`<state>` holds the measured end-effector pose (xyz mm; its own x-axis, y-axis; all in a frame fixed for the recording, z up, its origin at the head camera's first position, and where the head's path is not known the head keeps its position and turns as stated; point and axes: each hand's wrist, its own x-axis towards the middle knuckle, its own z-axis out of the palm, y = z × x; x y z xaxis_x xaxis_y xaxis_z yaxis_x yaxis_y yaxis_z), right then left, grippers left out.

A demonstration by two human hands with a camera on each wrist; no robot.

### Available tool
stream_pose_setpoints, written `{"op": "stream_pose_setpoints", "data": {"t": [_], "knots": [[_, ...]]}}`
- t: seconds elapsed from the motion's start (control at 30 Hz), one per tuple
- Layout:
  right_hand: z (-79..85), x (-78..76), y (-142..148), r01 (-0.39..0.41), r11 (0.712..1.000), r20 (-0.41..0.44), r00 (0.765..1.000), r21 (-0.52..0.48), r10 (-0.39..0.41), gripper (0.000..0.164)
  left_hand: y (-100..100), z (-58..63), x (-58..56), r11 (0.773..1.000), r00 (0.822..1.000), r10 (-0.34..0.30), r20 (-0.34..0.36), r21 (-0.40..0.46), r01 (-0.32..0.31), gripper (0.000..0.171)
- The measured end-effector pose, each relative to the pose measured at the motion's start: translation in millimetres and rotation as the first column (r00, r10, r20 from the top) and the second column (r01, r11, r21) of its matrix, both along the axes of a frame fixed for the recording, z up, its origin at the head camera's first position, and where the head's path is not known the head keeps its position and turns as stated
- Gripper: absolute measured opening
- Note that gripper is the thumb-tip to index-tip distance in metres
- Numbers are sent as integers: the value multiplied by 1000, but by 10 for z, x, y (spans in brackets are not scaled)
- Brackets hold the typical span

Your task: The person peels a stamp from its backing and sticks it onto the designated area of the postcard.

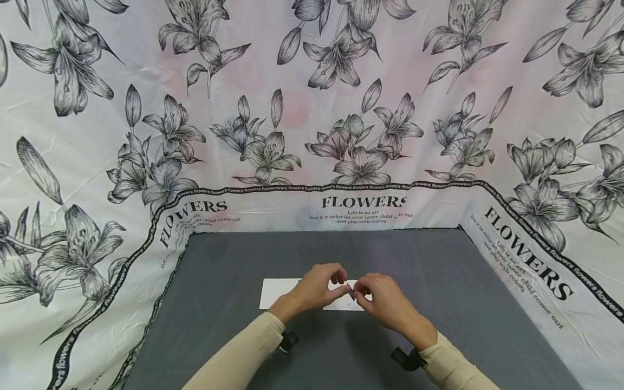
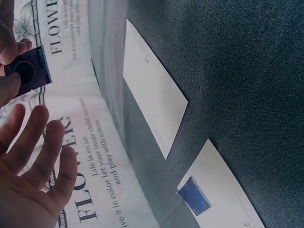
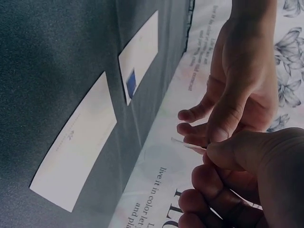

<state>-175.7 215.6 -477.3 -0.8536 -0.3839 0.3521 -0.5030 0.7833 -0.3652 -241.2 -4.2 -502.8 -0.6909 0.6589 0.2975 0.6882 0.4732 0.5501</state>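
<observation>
My right hand (image 1: 385,300) pinches the dark square (image 2: 38,71); my left hand (image 1: 314,287) touches it by the thumb, fingers spread; a card (image 1: 274,295) lies at their nine o'clock

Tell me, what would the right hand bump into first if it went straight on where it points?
Probably the left hand, just past the small purple square that the right hand touches; depth is hard to judge.

The square (image 2: 42,69) is purple and dark-circled, the cards (image 2: 154,90) white, the tabletop (image 1: 234,257) grey, the hanging cloth (image 1: 273,208) black-on-white floral.
</observation>
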Motion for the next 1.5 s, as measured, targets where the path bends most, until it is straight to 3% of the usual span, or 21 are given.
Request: {"op": "stream_pose_setpoints", "data": {"t": [0.13,0.4,0.57,0.97,1.5], "knots": [[1,8,-12,1,1000,-18,1000,-5,-2,11,5,3,9,1000,1000,7,12,22,-7,10],[-6,24,-29,-13,1000,-32,999,-21,12,10,25,9,11,992,992,-125,3,17,125,13],[-21,32,-42,-13,1000,-16,1000,-28,13,9,17,14,22,985,986,-167,28,40,166,16],[-21,34,-30,-13,1000,-10,1000,-26,13,13,-2,5,33,982,981,-189,54,33,187,14],[-10,33,-22,4,1000,6,1000,-16,-4,13,16,31,42,986,983,-168,74,29,166,14]]}}
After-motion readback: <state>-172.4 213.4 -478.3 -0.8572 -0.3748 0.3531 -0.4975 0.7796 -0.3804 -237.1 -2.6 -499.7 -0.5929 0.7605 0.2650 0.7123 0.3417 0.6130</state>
